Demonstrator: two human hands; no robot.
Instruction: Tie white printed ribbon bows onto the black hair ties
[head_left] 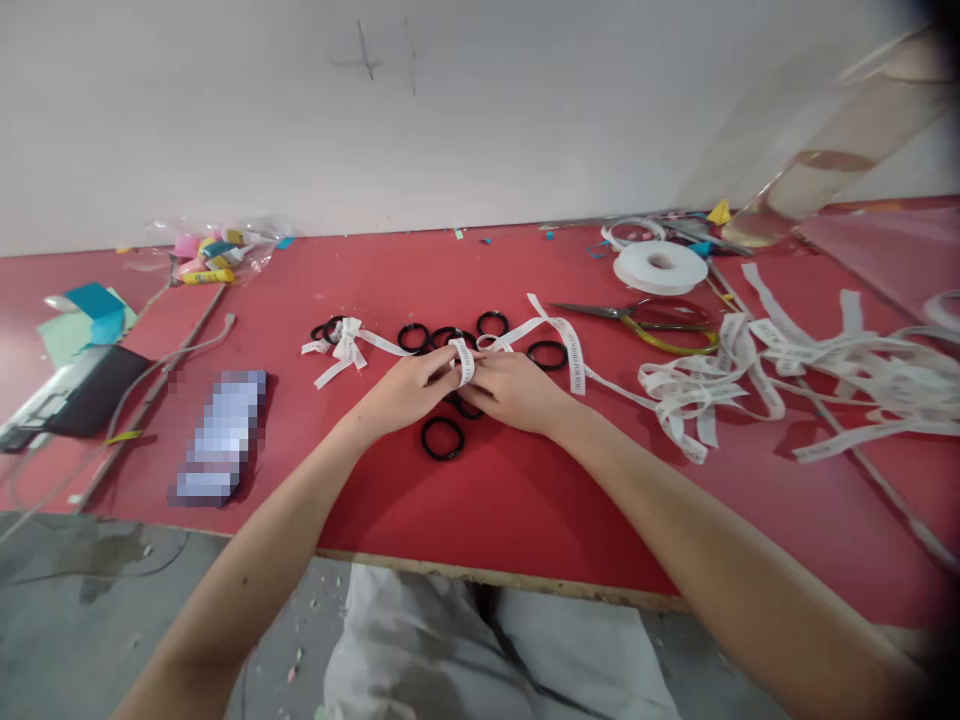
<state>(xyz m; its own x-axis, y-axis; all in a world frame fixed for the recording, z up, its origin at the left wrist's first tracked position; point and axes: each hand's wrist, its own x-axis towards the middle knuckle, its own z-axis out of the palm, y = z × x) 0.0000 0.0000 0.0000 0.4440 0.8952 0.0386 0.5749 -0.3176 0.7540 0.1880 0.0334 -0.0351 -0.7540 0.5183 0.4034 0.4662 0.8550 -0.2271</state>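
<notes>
A loop of white printed ribbon (466, 364) stands up between my two hands, which meet over the middle of the red table. My left hand (405, 392) pinches this ribbon from one side, its fingers bent. On the other side my right hand (517, 388) is closed on the same ribbon, and a loose end (574, 350) trails off to the right. Several black hair ties lie around and partly under the hands, one (442, 439) in front and another (547, 355) at the right. Left of them rests a white ribbon bow (346, 343) with black hair ties.
Scissors (667, 335) with yellow handles lie to the right, near a white ribbon roll (660, 268) and a tangled ribbon heap (750, 375). A phone (221, 435) is at the left, beside a cable (172, 355). Behind it sits a plastic bag (214, 255) of colourful items.
</notes>
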